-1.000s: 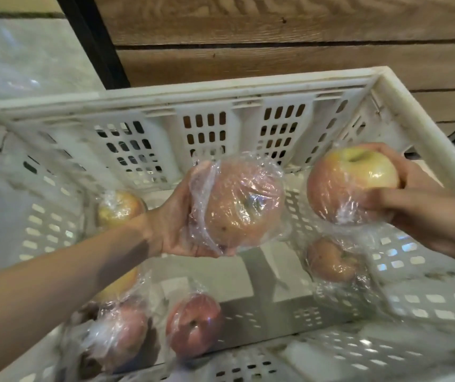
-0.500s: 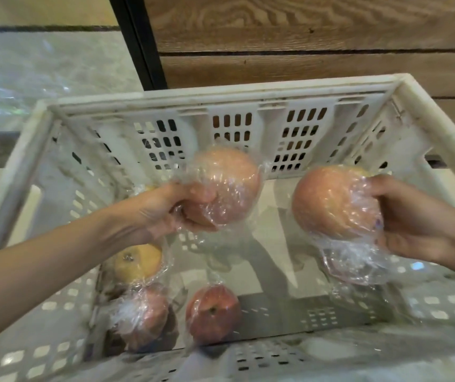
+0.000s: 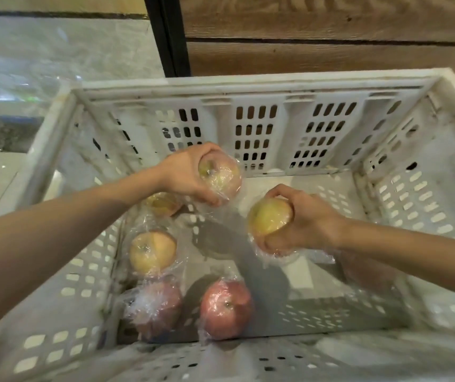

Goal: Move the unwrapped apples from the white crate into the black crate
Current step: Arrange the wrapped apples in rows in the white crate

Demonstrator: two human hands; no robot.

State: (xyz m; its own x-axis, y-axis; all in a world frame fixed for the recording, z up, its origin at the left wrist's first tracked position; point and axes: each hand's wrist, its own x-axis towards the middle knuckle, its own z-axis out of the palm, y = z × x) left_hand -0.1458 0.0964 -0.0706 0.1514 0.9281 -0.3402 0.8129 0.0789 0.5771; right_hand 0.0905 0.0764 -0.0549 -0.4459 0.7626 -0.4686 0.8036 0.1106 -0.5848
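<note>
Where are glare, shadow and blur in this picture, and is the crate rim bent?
Head view: the white crate rim bows, wide-angle distortion. Head view: its near wall is blurred. Head view: wrap on the leftmost red apple glints; a shadow lies on the crate floor between the left hand, gripping a wrapped apple, and the right hand, gripping a yellow apple.

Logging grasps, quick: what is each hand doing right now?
Left hand: grips a plastic-wrapped apple.
Right hand: grips a yellowish apple.

- White slotted plastic crate is showing grids of small rectangular holes.
- Red film-wrapped round apple is looking pinkish.
- Yellow film-wrapped round apple is looking pale.
- Brown wooden plank wall is showing wavy grain.
</note>
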